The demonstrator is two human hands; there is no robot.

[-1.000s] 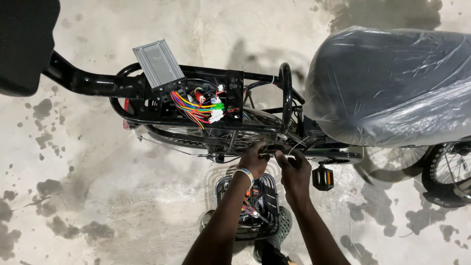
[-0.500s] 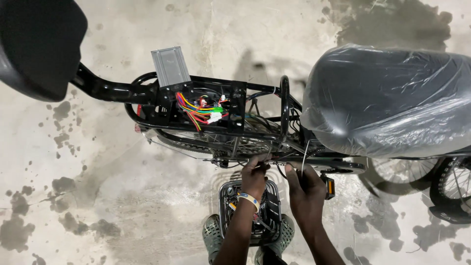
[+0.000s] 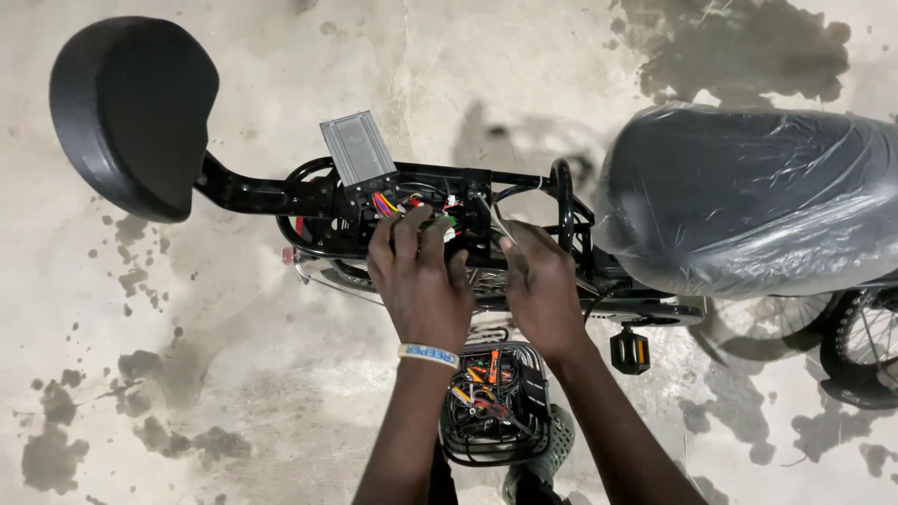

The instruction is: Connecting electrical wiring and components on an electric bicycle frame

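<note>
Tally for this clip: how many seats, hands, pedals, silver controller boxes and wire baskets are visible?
Seats: 2, black seat and plastic-wrapped seat
Hands: 2, left hand and right hand
Pedals: 1, pedal
Silver boxes: 1, controller box
Wire baskets: 1, basket
Total: 7

Bare forearms, no sleeves; hands ungloved; left wrist wears pale wristband (image 3: 428, 355) with blue lettering
</note>
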